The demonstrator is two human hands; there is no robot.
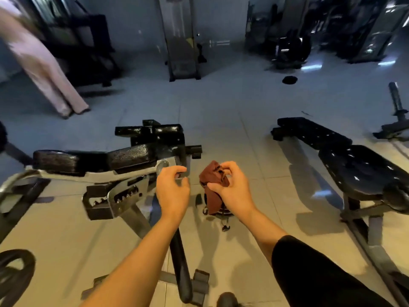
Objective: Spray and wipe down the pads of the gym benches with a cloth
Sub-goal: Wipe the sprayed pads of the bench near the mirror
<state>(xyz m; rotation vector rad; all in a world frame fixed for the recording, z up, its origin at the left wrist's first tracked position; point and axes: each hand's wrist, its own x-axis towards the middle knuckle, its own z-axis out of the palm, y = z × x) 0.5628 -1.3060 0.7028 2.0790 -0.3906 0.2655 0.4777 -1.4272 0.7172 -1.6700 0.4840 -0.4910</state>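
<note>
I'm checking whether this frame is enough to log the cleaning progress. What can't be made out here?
- Spray bottle: none recognisable in the head view; something dark under the cloth is hidden by it and the right hand.
- Left hand: fingers curled, and blur leaves it unclear whether they hold anything.
- Left bench and right bench: pad wetness unreadable; frame edges cut both.
- Person at far left: motion-blurred, cropped.

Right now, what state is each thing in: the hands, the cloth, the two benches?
Left hand: fingers loosely curled, holding nothing.
Right hand: gripping the cloth.
Cloth: reddish-brown, bunched, hanging from the fingers.
Left bench: black pads, untouched by either hand.
Right bench: black pads, lying flat, untouched.
</note>
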